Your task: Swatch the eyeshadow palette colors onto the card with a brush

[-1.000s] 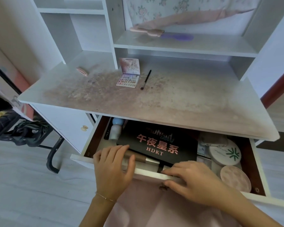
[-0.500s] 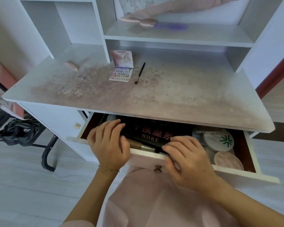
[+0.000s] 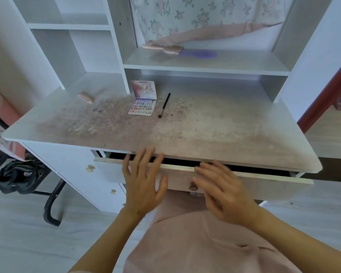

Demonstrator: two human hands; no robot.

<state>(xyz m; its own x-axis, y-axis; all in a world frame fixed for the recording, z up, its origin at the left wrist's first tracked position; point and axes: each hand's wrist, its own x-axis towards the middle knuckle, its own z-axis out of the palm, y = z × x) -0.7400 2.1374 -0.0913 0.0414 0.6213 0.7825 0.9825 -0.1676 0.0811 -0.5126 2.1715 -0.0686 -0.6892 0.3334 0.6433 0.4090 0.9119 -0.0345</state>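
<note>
Since a second ago the drawer (image 3: 185,181) has gone almost shut. Both hands, left (image 3: 143,181) and right (image 3: 223,191), spread flat, holding nothing; push evenly. Palette (image 3: 143,107) and brush (image 3: 164,105) lie on the table (image 3: 234,127).

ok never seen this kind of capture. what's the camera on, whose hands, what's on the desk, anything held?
There is no robot here: one wide-angle camera sits on a person's head and looks forward and down, so the two arms at the bottom are the wearer's own. The left hand and the right hand are both spread with straight fingers at the front of a nearly closed drawer; neither holds anything, and the right one is motion-blurred. On the stained desk top lie an open eyeshadow palette with its lid up, a black brush just to its right, and a small pink item further left. I see no swatch card on the desk.
</note>
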